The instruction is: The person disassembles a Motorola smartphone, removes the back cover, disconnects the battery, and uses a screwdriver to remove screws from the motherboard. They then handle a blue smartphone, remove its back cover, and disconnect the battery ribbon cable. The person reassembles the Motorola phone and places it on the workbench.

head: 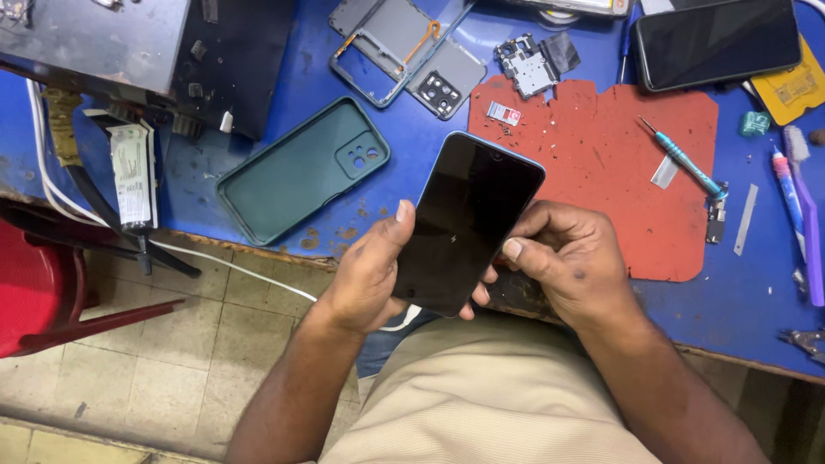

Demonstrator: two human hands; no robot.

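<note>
One dark-screened phone (pixel 468 225) is held above the near edge of the blue table (pixel 412 146), gripped between two hands: the left hand (pixel 369 275) curls around its left edge, the right hand (pixel 571 262) pinches its right edge. One green case (pixel 301 167) lies far left; one second phone (pixel 718 39) far right.

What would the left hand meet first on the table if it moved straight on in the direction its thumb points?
Probably the red mat. The left hand holds the dark phone with the right hand, thumb pointing up and right. How high the hands are above the table is unclear.
</note>
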